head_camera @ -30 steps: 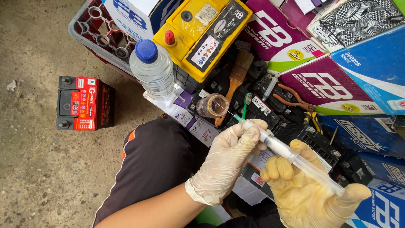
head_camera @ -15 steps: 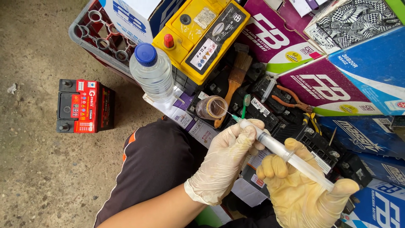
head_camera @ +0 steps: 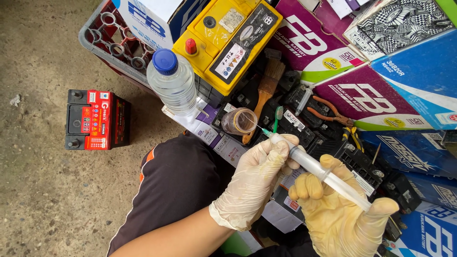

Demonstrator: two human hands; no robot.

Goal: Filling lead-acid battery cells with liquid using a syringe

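The right hand point(head_camera: 340, 216) and left hand point(head_camera: 257, 178) were clamped on the syringe point(head_camera: 316, 170) (plunger further in than before), needle over the small cup point(head_camera: 239, 120), with paintbrush point(head_camera: 266, 88), bottle point(head_camera: 172, 81) and yellow battery point(head_camera: 223, 35) beyond.

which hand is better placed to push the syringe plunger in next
Probably the right hand: its thumb sits on the plunger end of the clear plastic syringe. The left hand only steadies the barrel near the needle.

right hand point(head_camera: 342, 209) thumb nearer barrel, plunger point(head_camera: 350, 191) pushed further in
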